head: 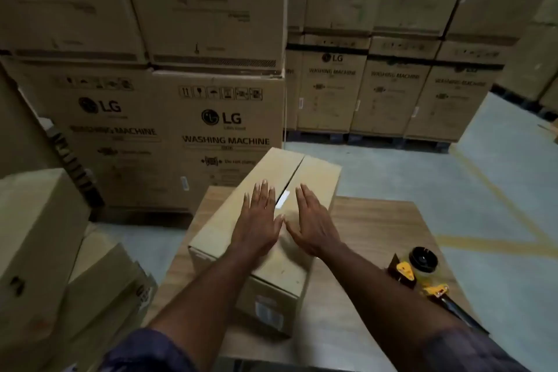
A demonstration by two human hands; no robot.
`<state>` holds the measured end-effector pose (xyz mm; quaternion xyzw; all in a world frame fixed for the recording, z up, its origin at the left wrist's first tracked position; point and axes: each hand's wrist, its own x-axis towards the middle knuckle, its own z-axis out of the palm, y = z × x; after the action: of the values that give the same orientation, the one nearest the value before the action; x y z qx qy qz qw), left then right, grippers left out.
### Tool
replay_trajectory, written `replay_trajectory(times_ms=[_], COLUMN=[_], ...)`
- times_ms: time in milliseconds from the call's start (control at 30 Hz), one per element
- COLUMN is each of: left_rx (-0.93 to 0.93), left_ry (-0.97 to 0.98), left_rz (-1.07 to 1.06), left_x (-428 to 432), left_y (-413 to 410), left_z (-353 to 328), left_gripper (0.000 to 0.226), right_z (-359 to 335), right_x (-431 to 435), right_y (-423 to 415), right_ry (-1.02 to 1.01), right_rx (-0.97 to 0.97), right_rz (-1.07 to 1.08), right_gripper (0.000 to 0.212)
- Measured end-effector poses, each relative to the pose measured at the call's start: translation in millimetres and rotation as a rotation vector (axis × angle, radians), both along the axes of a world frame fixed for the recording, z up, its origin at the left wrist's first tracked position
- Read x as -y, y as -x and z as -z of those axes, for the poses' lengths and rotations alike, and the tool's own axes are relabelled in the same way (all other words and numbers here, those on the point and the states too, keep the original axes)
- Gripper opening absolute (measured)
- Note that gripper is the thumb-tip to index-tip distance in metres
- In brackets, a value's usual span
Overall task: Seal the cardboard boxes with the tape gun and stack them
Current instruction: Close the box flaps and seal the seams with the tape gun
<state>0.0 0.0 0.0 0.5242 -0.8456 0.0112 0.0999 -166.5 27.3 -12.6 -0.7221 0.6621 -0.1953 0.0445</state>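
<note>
Long brown cardboard box (280, 269) lies lengthwise on the wood-grain desk (377, 235), directly under both sets of fingers.

Left hand (259, 220) flat on the left flap, right hand (311, 226) flat on the right flap. Fingers (262, 193) straight, slightly spread, palms down. They grip nothing and only press. The thumbs nearly meet over the centre line.

Centre seam (294, 172) runs between the two hands and on past the fingertips to the far end. Beyond the fingertips it reads as an open dark slit with no tape visible. A pale shiny patch (282, 199) sits on the seam between the index fingers; I cannot tell whether it is tape or a label.

Likely reason for the hold: pressing both flaps level and closing the gap, so tape can bridge the seam cleanly.

Yellow-and-black tape gun (422, 269) lies on the desk, behind and to the right of the right fingers, beside that forearm. It is near but untouched, probably parked on that side for an easy pickup.

Plain brown cartons (39, 235) are stacked well left of the left fingers, possibly the stacking spot. Large printed washing-machine cartons (217, 130) stand beyond the fingertips.

Judgement: the sealing stroke on this box is not yet made.
</note>
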Motion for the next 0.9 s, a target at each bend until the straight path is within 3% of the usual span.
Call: replay_trajectory(times_ms=[133,300,600,900], left_rx=[-0.048,-0.144,-0.160,-0.130], left_ry=[-0.097,-0.256,-0.230,-0.176], left_rz=[-0.055,-0.125,-0.287,-0.145], left_x=[-5.2,1.0,0.5,21.5], left_y=[-21.0,-55.7,-78.5,-97.5], left_z=[25.4,49.9,59.6,63.6], left_gripper=[0.070,0.056,0.054,0.067], right_z=[19.3,38.6,45.4,55.1], right_x=[-6.3,-14.4,-23.5,-42.0], right_y=[-6.3,-14.5,-13.4,-41.6], right_ry=[-0.154,-0.296,-0.253,-0.174], right_rx=[-0.026,-0.037,0.096,0.267], right_rz=[0.038,0.032,0.082,0.270], right_gripper=[0.094,0.071,0.070,0.080])
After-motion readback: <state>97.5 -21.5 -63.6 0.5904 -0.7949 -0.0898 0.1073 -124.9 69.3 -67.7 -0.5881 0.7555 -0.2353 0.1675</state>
